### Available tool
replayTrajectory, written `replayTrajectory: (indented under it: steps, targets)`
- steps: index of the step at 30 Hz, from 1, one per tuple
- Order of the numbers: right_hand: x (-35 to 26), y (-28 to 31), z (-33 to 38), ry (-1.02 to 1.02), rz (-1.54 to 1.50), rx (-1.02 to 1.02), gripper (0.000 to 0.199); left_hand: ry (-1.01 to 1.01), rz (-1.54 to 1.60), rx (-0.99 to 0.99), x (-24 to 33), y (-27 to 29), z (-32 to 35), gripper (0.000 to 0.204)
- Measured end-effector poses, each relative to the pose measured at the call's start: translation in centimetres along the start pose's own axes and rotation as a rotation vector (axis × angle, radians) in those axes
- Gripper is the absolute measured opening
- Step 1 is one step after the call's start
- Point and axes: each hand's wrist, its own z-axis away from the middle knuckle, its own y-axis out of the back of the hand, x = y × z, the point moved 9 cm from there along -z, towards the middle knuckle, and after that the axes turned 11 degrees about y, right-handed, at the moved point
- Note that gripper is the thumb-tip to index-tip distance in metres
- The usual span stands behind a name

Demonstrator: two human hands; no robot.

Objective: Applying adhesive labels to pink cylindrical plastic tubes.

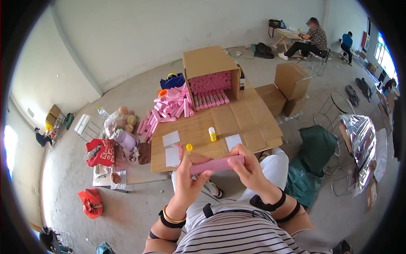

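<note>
A long narrow pink box (216,165) is held level above the table's near edge, one end in each hand. My left hand (191,174) grips its left end with the thumb on the near side. My right hand (247,168) is closed on the right end, thumb pressed against its face. Beyond them on the wooden table (196,127) stands a glue stick (212,134), yellow with a white top. A small yellow cap (189,147) lies to its left. White paper pieces (171,139) rest at the left, and another white sheet (233,142) is at the right.
An open cardboard box (211,61) at the table's back holds stacked pink pieces. Loose pink boxes (171,103) are heaped beside it, near a blue tape dispenser (172,81). Dark green bags (315,148) and stools (340,103) stand right. A person (315,38) sits at a far table.
</note>
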Motion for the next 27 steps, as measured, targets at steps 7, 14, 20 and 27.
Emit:
replayTrajectory:
  steps: [7,14,20,27]
  targets:
    - [-3.1,0.3,-0.3,0.147,0.141,0.055,0.017,0.503,0.509,-0.188,-4.5,-0.8,0.2,0.026]
    - [2.7,0.1,1.3,-0.315,-0.377,0.075,0.026,-0.418,-0.442,0.006,2.8,-2.1,0.4,0.022]
    - [-2.3,0.7,0.7,0.221,0.174,-0.003,0.029,0.523,0.307,-0.32,-4.2,-2.1,-0.1,0.026]
    - [3.5,0.0,2.8,-0.325,-0.343,-0.014,0.028,0.05,-0.285,-0.2,-2.0,-2.1,0.2,0.031]
